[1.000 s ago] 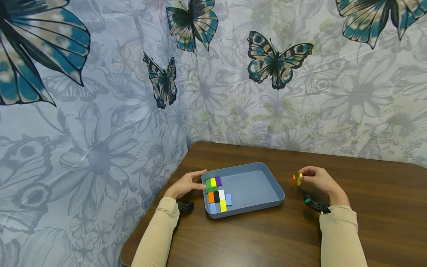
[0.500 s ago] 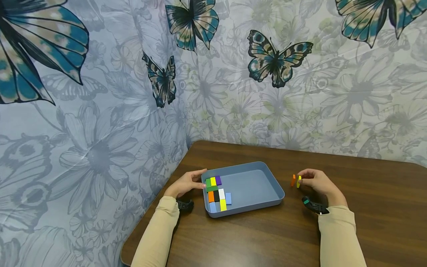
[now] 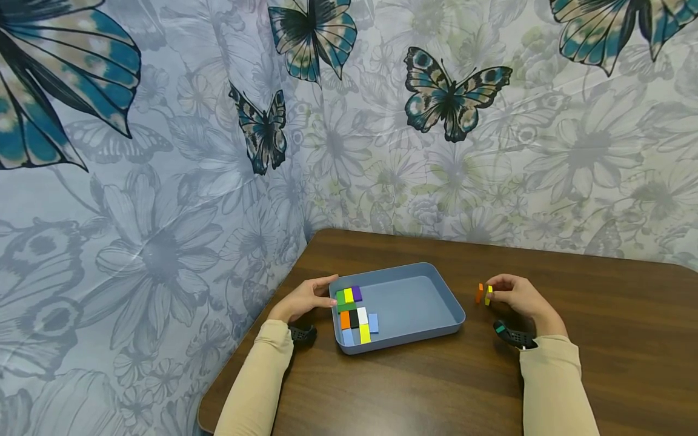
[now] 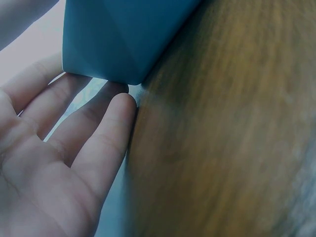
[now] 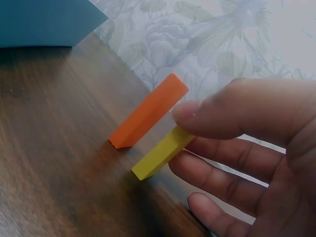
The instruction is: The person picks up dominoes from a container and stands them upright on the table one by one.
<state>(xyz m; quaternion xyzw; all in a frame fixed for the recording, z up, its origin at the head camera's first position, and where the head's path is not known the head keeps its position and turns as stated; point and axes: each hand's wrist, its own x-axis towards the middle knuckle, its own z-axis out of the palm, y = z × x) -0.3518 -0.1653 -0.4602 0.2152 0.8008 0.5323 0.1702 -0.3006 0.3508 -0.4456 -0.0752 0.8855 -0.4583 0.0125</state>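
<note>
My right hand pinches a yellow domino-like block between thumb and fingers, at the right of the tray. Close beside it an orange block of the same shape stands on end on the table, a small gap apart from the yellow one. At the tray's left end, my left hand rests against the wall of the blue-grey tray, its fingers fairly straight in the left wrist view. Inside the tray, along the left side, lie several flat coloured blocks, among them a purple block and a white block.
The tray and blocks stand on a brown wooden table. Behind it and along its left side rise walls covered with a butterfly-and-flower print. Each wrist wears a dark band.
Over the last second the right hand shifts slightly and the yellow block becomes more upright beside the orange one. The left hand and tray stay in place.
</note>
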